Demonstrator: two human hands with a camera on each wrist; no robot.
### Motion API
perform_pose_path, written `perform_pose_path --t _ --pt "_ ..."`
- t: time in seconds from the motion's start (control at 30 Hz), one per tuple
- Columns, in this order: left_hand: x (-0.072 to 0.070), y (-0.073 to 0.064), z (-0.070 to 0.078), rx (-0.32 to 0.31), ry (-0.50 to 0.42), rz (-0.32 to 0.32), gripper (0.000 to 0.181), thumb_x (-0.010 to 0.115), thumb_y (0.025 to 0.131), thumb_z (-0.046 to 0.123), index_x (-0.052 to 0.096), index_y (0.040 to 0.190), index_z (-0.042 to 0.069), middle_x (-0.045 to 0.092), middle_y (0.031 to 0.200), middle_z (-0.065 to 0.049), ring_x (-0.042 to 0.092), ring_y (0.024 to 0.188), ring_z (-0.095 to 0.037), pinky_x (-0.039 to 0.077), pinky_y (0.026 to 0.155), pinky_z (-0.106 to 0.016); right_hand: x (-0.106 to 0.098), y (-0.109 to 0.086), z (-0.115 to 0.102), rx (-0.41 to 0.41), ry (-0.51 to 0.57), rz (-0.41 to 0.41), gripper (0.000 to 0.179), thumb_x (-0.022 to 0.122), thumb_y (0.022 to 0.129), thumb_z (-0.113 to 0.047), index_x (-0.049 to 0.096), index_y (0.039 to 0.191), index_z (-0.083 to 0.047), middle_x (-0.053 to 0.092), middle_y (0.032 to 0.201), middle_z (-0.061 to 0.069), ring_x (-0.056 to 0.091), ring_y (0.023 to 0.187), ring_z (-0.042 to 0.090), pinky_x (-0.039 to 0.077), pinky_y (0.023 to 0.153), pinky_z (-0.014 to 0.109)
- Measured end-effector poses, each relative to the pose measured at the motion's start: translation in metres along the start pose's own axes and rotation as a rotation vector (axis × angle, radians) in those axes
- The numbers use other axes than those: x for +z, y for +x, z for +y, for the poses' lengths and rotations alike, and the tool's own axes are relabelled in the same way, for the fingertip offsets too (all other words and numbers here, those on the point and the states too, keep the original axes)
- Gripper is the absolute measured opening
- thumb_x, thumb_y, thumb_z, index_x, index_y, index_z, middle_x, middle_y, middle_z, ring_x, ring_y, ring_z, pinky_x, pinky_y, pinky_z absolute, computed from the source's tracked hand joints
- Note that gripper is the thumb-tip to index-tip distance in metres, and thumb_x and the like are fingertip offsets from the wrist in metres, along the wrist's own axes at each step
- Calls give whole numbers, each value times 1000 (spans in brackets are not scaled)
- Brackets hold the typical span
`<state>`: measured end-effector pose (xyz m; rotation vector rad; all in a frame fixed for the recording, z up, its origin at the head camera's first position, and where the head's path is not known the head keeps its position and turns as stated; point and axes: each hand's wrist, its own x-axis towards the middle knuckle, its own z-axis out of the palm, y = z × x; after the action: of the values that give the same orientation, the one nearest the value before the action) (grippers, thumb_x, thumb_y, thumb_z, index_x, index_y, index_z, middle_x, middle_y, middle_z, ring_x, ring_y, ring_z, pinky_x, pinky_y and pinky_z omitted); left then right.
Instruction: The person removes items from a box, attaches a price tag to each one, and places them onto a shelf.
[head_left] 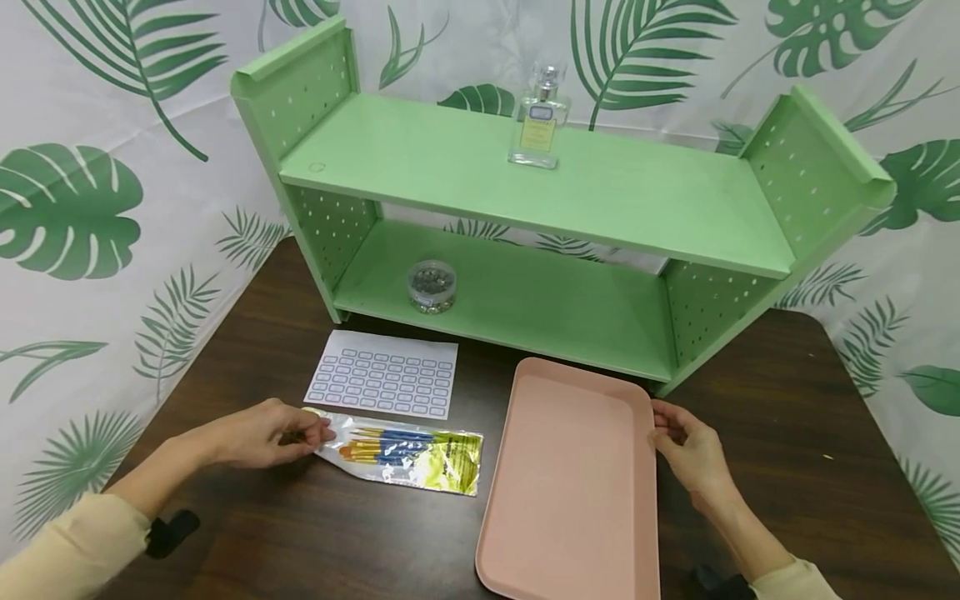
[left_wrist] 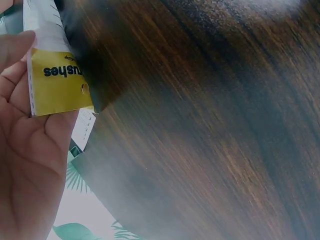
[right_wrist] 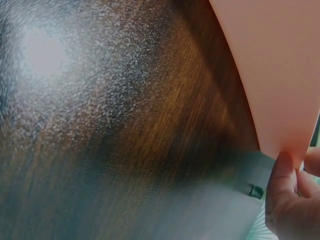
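My left hand pinches the left end of a clear packet of paintbrushes, which has blue and gold handles showing inside. In the left wrist view the packet's yellow flap, printed with "ushes", lies between thumb and fingers. On the other side, my right hand grips the right rim of a pink rectangular tray near its far corner. The thumb presses the tray's outer wall in the right wrist view. Nothing lies in the tray.
Behind the tray stands a green two-tier shelf. A glass perfume bottle is on its upper tier, and a round clear container of small silvery pieces on the lower. A label sheet lies beyond the packet on the dark wooden table.
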<state>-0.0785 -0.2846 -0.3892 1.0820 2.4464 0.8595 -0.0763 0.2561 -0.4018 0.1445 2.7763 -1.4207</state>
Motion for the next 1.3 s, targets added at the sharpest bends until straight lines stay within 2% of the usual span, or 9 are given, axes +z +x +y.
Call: perform_pose_path --t 0.17,0.3,0.4,0.57,0.67,0.73,0.83,0.97,1.3 --pt "0 1 2 -74 36 -4 13 67 87 21 59 78 27 70 100 6 62 99 -7 50 82 -23 0 0 0 -4 3 2 39 53 87 8 50 125 11 58 107 25 48 79 -7 44 65 11" --pt "2 5 1 -131 1 43 6 66 88 25 66 82 23 69 94 8 56 83 1 50 73 -24 0 0 -1 -5 6 3 38 53 87 8 50 125 11 58 107 26 49 78 -6 45 65 11" --pt "3 10 -3 -182 -24 170 5 69 86 19 68 85 14 69 84 7 52 71 2 48 61 -21 0 0 -1 -6 10 3 38 53 87 8 50 125 11 59 107 26 49 79 -6 45 65 11" --pt "0 22 -15 -400 -11 430 13 71 83 8 65 93 2 70 84 -6 62 73 -8 49 59 -19 0 -1 -1 -6 3 1 38 53 87 7 50 125 11 59 108 26 49 79 -6 45 66 11" --pt "-3 31 -22 -553 -8 526 27 71 83 11 62 103 -5 69 90 -16 65 78 -21 52 63 -25 -1 -1 -1 -5 -1 1 38 53 87 7 50 126 11 59 108 26 49 79 -6 45 66 11" --pt "-5 37 -27 -629 -2 555 34 71 83 14 60 108 -8 68 95 -21 65 82 -28 53 67 -32 -1 -2 -1 -5 -3 0 38 53 88 7 50 126 11 59 108 25 48 79 -6 45 65 11" --pt "-7 46 -30 -719 3 544 46 70 84 21 55 114 -10 65 102 -25 62 89 -34 51 74 -43 0 -1 0 -7 -3 -1 39 53 87 6 50 126 10 59 108 25 49 79 -6 45 65 12" --pt "-10 58 -31 -818 15 491 57 70 84 29 51 119 -12 60 107 -26 57 91 -35 48 75 -45 1 -1 1 -4 1 -2 39 53 87 7 51 125 10 59 107 24 49 79 -6 45 66 11" --pt "-14 76 -29 -906 88 396 60 72 81 31 50 116 -12 54 103 -25 53 89 -35 45 73 -45 0 -1 2 11 17 -5 38 53 89 6 50 126 10 58 110 25 49 80 -6 45 66 12"
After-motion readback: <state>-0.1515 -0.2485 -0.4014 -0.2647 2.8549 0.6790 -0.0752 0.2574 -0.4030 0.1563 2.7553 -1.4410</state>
